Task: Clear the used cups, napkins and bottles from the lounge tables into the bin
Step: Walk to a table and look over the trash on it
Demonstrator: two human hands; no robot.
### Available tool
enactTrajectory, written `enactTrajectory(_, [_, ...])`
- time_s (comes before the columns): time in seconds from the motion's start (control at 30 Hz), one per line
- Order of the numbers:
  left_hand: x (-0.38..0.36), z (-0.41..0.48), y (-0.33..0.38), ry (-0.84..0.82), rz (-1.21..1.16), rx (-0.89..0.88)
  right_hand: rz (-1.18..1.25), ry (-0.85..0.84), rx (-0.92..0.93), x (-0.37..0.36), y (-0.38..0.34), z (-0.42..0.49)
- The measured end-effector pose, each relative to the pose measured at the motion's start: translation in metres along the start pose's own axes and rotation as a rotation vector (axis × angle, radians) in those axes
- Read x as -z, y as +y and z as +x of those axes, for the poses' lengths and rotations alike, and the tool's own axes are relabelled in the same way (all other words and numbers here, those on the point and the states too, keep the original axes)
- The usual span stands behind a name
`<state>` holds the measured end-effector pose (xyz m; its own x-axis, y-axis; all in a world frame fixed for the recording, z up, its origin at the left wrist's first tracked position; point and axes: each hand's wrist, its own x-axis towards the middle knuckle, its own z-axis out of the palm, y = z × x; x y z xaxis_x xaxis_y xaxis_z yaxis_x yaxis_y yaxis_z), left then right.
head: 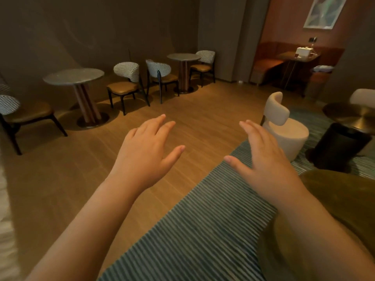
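Lounge floor is wood plank, with a striped teal rug (203,220) running diagonally under the right arm. Left hand (146,151) and right hand (263,157) are both out in front, palms down, fingers straight and loosely spread, nothing held, touching nothing. Black bin (341,147) stands upright on the rug, long axis vertical, right of and beyond the right hand, well apart. A cream chair (284,126) sits between that hand and the bin; a brass table (349,114) overlaps the bin's top edge. Ahead-left: near grey table (73,76) and far grey table (183,57), with patterned chairs (125,78) between and beside them. The booth table (292,57) at far right carries white items (303,51), too small to identify.
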<state>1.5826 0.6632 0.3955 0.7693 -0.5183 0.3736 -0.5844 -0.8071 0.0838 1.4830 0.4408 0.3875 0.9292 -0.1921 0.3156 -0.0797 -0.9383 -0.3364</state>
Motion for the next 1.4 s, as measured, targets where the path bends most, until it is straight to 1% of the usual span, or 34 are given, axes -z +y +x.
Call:
enactTrajectory(0.13, [-0.03,0.087,-0.028,0.016,-0.082,0.005,0.073,0.058,-0.136,-0.025,0.021,0.079])
enactTrajectory(0.37, [-0.099,0.235,-0.031,-0.016,-0.15,-0.075,0.089,0.091,-0.275,-0.056,0.083,0.193])
enactTrajectory(0.6, [-0.188,0.387,-0.019,-0.041,-0.177,-0.077,0.116,0.045,-0.311,-0.091,0.189,0.326])
enactTrajectory(0.67, [-0.209,0.438,-0.013,-0.042,-0.166,-0.076,0.16,0.029,-0.335,-0.091,0.225,0.369])
enactTrajectory(0.8, [-0.246,0.538,-0.002,-0.033,-0.128,-0.069,0.179,0.057,-0.402,-0.084,0.294,0.457])
enactTrajectory(0.9, [-0.272,0.595,0.0,-0.036,-0.13,-0.057,0.169,0.081,-0.394,-0.092,0.329,0.515])
enactTrajectory(1.03, [-0.304,0.659,-0.005,-0.063,-0.144,-0.06,0.166,0.073,-0.38,-0.117,0.353,0.582])
enactTrajectory(1.2, [-0.352,0.742,-0.021,-0.064,-0.329,0.001,0.143,0.097,-0.415,-0.159,0.383,0.667])
enactTrajectory(1.33, [-0.4,0.823,-0.048,-0.036,-0.244,-0.029,0.059,0.06,-0.407,-0.196,0.41,0.752])
enactTrajectory(1.4, [-0.42,0.868,-0.064,-0.044,-0.249,-0.037,0.036,0.05,-0.394,-0.209,0.423,0.8])
